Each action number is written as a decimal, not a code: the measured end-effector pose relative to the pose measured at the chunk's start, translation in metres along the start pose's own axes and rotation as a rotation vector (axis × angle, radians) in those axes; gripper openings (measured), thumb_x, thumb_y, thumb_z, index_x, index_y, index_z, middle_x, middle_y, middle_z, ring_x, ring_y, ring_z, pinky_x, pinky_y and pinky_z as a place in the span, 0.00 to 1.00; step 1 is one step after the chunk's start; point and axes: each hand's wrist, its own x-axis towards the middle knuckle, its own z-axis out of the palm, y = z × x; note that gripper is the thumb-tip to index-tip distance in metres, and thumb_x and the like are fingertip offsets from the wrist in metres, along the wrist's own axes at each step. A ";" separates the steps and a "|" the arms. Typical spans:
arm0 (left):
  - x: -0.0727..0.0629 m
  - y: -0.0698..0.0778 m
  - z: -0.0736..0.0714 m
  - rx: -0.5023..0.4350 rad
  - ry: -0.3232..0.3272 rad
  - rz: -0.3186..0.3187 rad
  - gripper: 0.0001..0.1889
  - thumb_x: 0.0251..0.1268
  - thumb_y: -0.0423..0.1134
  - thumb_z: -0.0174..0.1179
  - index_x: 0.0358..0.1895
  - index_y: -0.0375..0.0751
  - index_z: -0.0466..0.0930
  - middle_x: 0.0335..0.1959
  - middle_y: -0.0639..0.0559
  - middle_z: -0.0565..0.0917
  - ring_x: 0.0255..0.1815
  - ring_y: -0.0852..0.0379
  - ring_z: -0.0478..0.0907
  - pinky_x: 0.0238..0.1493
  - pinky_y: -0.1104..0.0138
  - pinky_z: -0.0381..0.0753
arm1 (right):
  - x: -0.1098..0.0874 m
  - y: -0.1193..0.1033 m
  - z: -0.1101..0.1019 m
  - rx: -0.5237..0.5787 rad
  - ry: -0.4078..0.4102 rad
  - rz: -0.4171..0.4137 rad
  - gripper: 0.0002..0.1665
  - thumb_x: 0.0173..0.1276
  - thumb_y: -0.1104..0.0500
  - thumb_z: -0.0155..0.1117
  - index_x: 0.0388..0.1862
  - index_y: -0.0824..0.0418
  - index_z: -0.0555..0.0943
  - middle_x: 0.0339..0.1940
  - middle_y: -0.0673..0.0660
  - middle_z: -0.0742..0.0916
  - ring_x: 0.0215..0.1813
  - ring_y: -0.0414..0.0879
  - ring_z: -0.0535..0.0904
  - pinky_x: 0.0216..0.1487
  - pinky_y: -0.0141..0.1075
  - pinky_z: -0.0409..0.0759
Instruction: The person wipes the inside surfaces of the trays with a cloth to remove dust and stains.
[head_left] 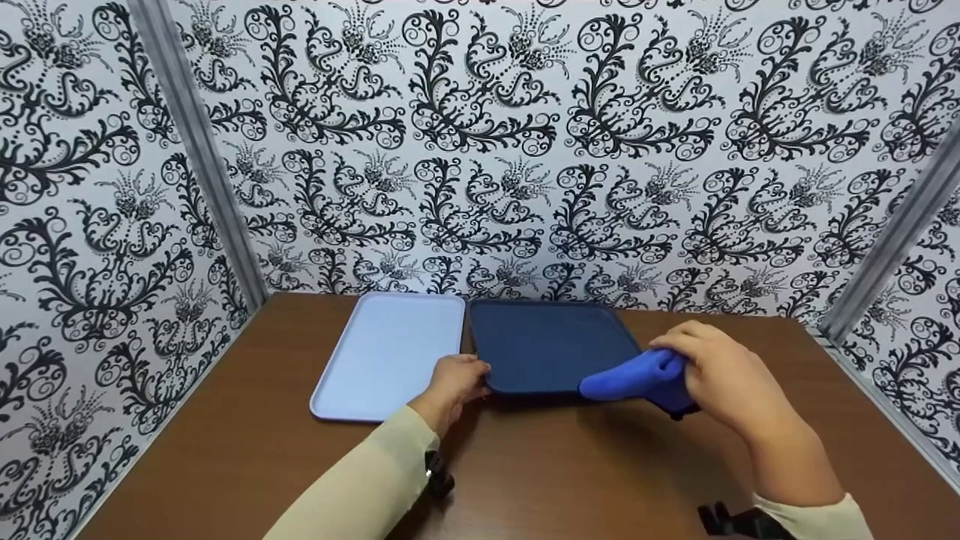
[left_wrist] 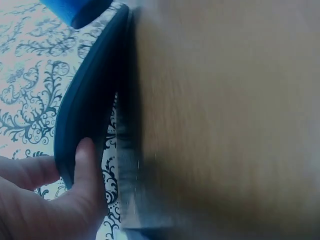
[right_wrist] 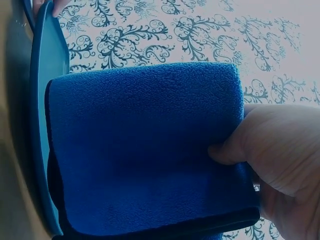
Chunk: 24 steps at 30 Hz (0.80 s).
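A dark navy tray (head_left: 551,345) lies toward the back of the table, and my left hand (head_left: 457,379) grips its near left corner between thumb and fingers. In the left wrist view the tray (left_wrist: 82,110) is tilted, its near edge raised off the wood. My right hand (head_left: 712,367) pinches a folded blue cloth (head_left: 637,379) at the tray's near right corner. The right wrist view shows the cloth (right_wrist: 150,150) as fuzzy, with dark edging, its far side right at the tray rim. My right thumb (right_wrist: 227,152) presses on the cloth's face; the other fingers are mostly behind it.
A pale blue-white tray (head_left: 394,352) lies flat to the left, close beside the navy one. Both trays are on a brown wooden table (head_left: 540,472). Patterned walls (head_left: 487,150) stand directly behind the table and along both sides.
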 end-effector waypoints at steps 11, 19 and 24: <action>0.017 0.013 0.003 0.484 0.046 0.127 0.07 0.59 0.23 0.56 0.24 0.34 0.77 0.32 0.42 0.82 0.30 0.47 0.88 0.33 0.59 0.90 | 0.003 -0.014 0.018 -0.029 -0.018 -0.030 0.23 0.66 0.72 0.58 0.52 0.53 0.89 0.52 0.53 0.88 0.54 0.56 0.86 0.46 0.57 0.85; 0.027 0.012 -0.001 0.901 0.093 0.234 0.07 0.58 0.27 0.60 0.24 0.32 0.85 0.28 0.40 0.88 0.29 0.47 0.86 0.30 0.65 0.87 | 0.006 -0.033 0.041 -0.080 0.055 -0.099 0.23 0.62 0.72 0.62 0.52 0.53 0.89 0.49 0.53 0.89 0.51 0.53 0.86 0.40 0.53 0.86; 0.027 0.010 -0.003 0.955 0.112 0.252 0.04 0.54 0.26 0.60 0.29 0.29 0.84 0.33 0.39 0.88 0.29 0.51 0.77 0.38 0.59 0.87 | 0.006 -0.042 0.061 -0.157 0.146 -0.184 0.22 0.60 0.71 0.64 0.50 0.54 0.89 0.45 0.52 0.89 0.48 0.51 0.85 0.37 0.49 0.87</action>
